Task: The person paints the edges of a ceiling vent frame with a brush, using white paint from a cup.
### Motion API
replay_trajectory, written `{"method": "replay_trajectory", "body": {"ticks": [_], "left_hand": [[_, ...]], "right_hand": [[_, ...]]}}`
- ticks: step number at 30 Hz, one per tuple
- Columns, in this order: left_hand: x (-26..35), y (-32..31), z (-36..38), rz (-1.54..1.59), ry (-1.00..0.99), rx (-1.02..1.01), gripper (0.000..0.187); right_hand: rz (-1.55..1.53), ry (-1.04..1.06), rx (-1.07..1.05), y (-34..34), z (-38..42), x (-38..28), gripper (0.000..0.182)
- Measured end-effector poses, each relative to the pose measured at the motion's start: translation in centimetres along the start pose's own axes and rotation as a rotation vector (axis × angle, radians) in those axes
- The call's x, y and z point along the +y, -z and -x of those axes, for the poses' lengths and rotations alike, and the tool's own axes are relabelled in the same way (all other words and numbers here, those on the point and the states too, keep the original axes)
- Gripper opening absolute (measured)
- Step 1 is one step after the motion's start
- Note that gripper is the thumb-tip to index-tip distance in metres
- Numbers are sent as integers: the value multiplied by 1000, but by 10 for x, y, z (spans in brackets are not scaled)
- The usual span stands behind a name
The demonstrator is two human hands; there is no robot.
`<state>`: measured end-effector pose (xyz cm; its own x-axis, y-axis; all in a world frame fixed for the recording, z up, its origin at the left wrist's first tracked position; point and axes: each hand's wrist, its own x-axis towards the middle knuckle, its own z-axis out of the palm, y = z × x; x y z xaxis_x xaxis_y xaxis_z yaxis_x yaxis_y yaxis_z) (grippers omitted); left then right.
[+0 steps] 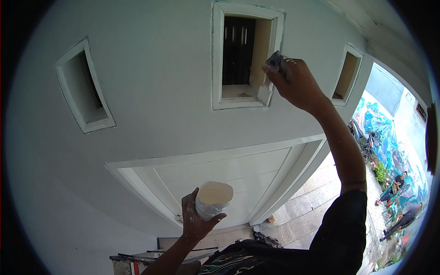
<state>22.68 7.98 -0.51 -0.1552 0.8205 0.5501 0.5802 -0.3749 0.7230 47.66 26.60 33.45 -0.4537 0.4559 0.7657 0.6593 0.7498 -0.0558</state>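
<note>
The wall [160, 91] looks smooth and matt; toward three o'clock, the mural [389, 133] looks painted, and the paving [293, 215] at four o'clock looks rough.

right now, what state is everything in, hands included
left hand: gripping the container
container: uncovered, pale material inside
right hand: raised, gripping the tool
tool: held at the middle opening's frame
frame: white, rough dark edges outside
white door: looks closed
</note>
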Motion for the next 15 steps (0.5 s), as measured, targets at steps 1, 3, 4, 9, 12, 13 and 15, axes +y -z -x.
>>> {"method": "replay_trajectory", "body": {"ticks": [1,3,4,9,12,13,15], "left_hand": [[1,0,0,0,1,1,118],[2,1,0,-18,11,-3,118],[3,0,0,-18,12,-3,118],[6,2,-1,-28,-8,-9,118],[4,2,-2,-66,-22,-10,119],[5,1,-2,-66,-21,-8,119],[5,1,-2,-66,-22,-6,119]], "right_hand": [[-1,1,-1,3,0,-3,44],[-48,18,76,7,0,-7,44],[-49,18,74,4,1,-5,44],[-135,-66,-5,-13,0,4,37],[-199,-7,223,-11,-8,6,40],[-200,-5,222,-12,-10,6,40],[-53,176,254,-19,-12,7,38]]}}
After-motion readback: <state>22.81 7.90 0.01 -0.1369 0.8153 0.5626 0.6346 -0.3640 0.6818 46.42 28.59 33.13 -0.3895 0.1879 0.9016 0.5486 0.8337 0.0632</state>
